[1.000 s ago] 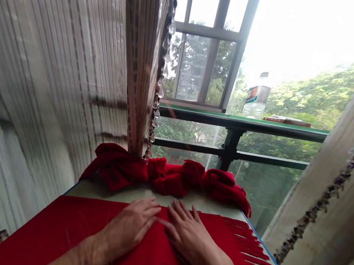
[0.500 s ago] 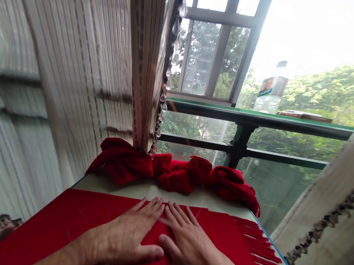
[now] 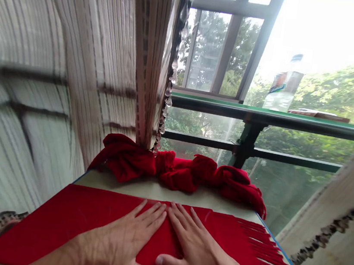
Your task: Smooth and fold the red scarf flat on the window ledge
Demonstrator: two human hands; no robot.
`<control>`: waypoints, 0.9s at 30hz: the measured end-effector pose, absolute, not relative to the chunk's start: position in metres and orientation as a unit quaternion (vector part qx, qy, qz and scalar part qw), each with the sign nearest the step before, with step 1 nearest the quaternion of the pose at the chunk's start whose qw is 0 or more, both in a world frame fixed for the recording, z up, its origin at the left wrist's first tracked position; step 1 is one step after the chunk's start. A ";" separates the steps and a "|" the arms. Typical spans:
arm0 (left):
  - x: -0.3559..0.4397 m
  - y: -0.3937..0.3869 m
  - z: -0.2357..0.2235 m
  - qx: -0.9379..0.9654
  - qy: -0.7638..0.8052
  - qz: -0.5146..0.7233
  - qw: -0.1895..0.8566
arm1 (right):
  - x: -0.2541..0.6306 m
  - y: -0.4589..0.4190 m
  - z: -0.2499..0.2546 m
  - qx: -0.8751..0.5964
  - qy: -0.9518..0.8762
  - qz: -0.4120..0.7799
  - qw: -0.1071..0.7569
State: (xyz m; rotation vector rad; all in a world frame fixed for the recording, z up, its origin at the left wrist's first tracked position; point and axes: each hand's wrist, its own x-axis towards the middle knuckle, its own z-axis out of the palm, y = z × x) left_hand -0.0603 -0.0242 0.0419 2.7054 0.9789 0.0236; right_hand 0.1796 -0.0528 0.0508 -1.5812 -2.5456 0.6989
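Note:
A red scarf (image 3: 94,213) lies spread across a pale table (image 3: 143,189), with a fringe (image 3: 275,254) along its right end. My left hand (image 3: 127,239) rests flat on the scarf, fingers stretched toward its far edge. Beside it, my right hand (image 3: 194,248) is laid flat too, its index fingertip close to the left one's. Both thumbs point inward over the cloth. Neither hand grips anything. Behind the scarf, a bunched red cloth (image 3: 174,173) sits along the table's far end.
Striped curtains (image 3: 102,53) with bead trim (image 3: 173,71) hang at the left, and another curtain (image 3: 337,223) at the right. Past the table runs a dark green railing (image 3: 213,107). A bottle (image 3: 283,88) and a flat brown object (image 3: 319,115) stand on its ledge.
Both hands have slid slightly nearer me over the scarf, the thumbs lower and a little further apart from the fingers. The camera view has shifted a little to the left.

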 end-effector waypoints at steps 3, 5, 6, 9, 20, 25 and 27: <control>-0.057 -0.024 0.049 0.917 0.340 -0.026 0.209 | 0.179 -0.053 0.054 -0.513 -0.824 0.238 0.034; -0.056 -0.023 0.051 0.916 0.336 -0.023 0.216 | 0.178 -0.051 0.054 -0.509 -0.828 0.236 0.033; -0.057 -0.023 0.052 0.917 0.333 -0.024 0.219 | 0.177 -0.049 0.054 -0.510 -0.827 0.235 0.030; -0.060 -0.020 0.051 0.914 0.342 0.003 0.217 | 0.176 -0.047 0.049 -0.520 -0.823 0.223 0.043; -0.060 -0.020 0.048 0.903 0.389 0.040 0.177 | 0.188 -0.031 0.013 -0.500 -0.837 0.176 0.133; -0.067 -0.019 0.035 0.902 0.376 0.071 0.200 | 0.188 -0.030 0.008 -0.500 -0.832 0.186 0.154; -0.068 -0.015 0.035 0.899 0.388 0.080 0.186 | 0.189 -0.030 0.004 -0.499 -0.827 0.181 0.184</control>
